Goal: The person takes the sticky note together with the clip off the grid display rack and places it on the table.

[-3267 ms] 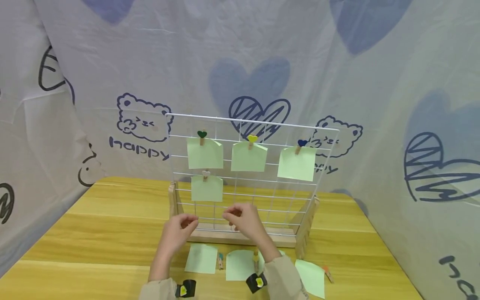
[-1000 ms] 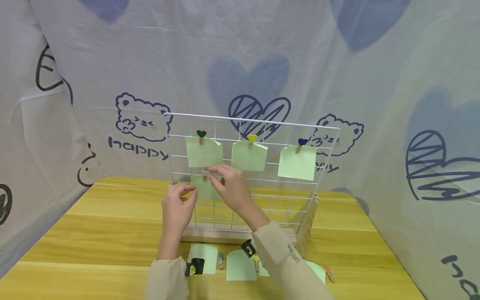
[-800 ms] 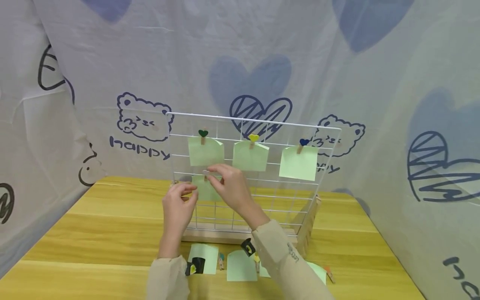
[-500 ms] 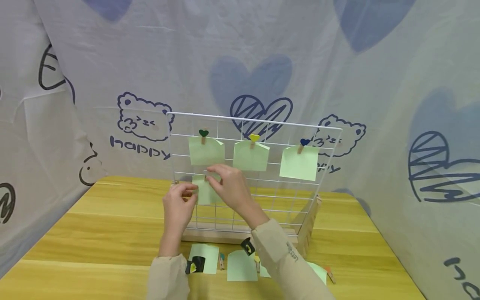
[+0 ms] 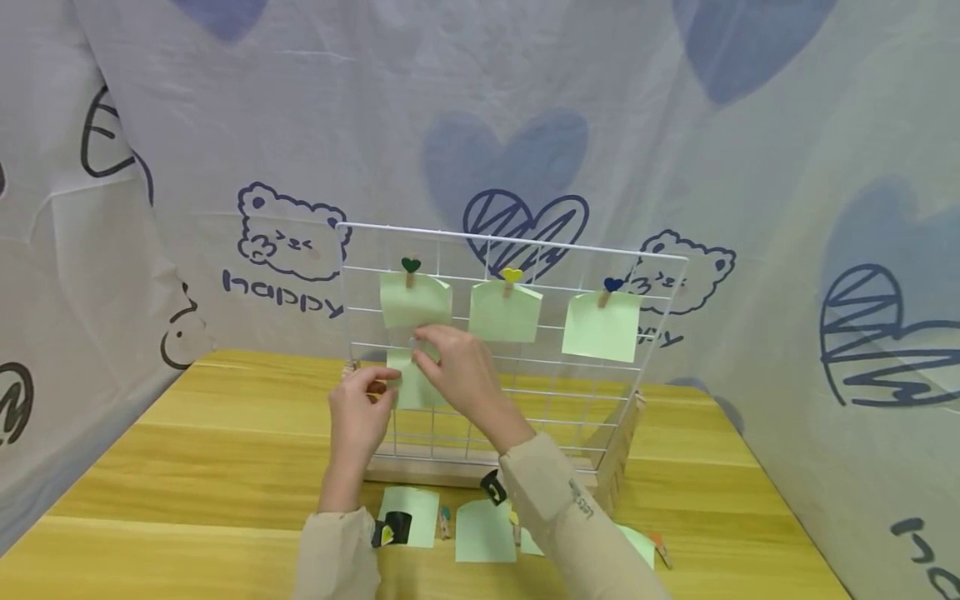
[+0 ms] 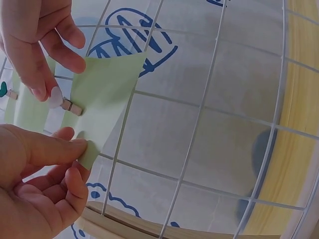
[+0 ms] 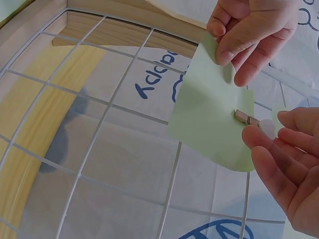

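A pale green paper note (image 5: 411, 390) hangs on the white wire grid (image 5: 525, 243) below the note with the green heart. My left hand (image 5: 362, 415) pinches its side edge between thumb and fingers, plainest in the left wrist view. At the note's upper edge, my right hand (image 5: 463, 375) pinches a small wooden clothespin (image 7: 244, 117) by its white heart (image 7: 267, 128). The clothespin's tip lies over the paper. In the head view the right hand covers part of the note and most of the clothespin.
Three green notes hang above, under clothespins with green (image 5: 410, 265), yellow (image 5: 512, 276) and blue hearts (image 5: 612, 285). Several notes (image 5: 486, 533) and clothespins (image 5: 662, 550) lie on the wooden table (image 5: 225, 467) before the grid's wooden base (image 5: 442, 472). My right sleeve overlaps some notes.
Both hands have risen from low before the grid to the lower note, the right to its clothespin and the left to its edge. Lately they have hardly moved; the note sits slightly lower.
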{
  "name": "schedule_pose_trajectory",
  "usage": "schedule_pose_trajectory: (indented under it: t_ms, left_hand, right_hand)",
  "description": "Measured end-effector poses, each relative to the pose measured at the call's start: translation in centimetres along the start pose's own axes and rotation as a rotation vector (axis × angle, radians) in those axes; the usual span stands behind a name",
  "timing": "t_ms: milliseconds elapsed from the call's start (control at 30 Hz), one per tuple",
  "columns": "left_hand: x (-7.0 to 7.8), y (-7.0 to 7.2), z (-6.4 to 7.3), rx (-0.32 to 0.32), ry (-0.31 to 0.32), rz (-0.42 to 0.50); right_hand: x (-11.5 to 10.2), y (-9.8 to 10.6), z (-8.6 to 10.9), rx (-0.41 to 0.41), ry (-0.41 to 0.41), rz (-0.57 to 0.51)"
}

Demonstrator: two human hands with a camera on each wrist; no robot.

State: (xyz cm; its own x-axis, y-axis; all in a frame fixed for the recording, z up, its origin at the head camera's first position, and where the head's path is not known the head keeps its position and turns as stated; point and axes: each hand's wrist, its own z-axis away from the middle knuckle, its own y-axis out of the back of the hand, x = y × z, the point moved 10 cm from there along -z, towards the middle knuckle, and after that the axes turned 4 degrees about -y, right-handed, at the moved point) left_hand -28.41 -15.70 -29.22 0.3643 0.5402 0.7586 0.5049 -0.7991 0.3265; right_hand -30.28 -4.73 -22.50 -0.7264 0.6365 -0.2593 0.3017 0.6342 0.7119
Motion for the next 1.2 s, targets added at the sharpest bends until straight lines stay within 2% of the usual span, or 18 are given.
schedule_pose_trajectory:
  t_ms: [367,600,867,1200]
  left_hand:
    - [0.0,0.0,0.1,-0.007,-0.012,-0.003]
    - [0.1,0.0,0.0,-0.013,-0.009,-0.006]
    - [0.2,0.0,0.0,-0.006,-0.02,-0.008]
    - [0.0,-0.1,0.0,-0.014,-0.006,0.001]
  right_hand:
    - [-1.3,-0.2,-0.2,0.028,0.1,0.215]
    - [-1.5,-0.7,-0.4,0.008,0.112,0.298]
    - [-1.6,-0.7,-0.6,0.001,0.105,0.304]
    - [-1.4,-0.7,-0.7,0.007,0.074,0.242]
